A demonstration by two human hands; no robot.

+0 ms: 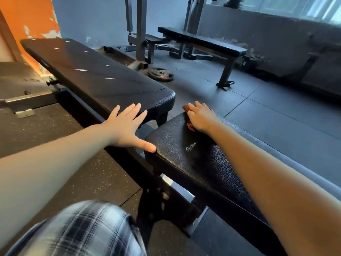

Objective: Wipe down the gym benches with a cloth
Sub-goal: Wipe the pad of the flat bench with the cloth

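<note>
A black padded bench runs from the upper left to the lower right: a long backrest pad and a seat pad split by a gap. My left hand lies flat with straight, spread fingers on the near corner of the backrest pad, its thumb touching the seat pad's edge. My right hand rests on a reddish-brown cloth at the far end of the seat pad. Only slivers of the cloth show under that hand. A second black flat bench stands farther back.
A weight plate lies on the rubber floor beyond the backrest. Grey machine uprights stand at the back, an orange wall at far left. My knee in plaid cloth is at the bottom. Dark floor tiles lie to the right.
</note>
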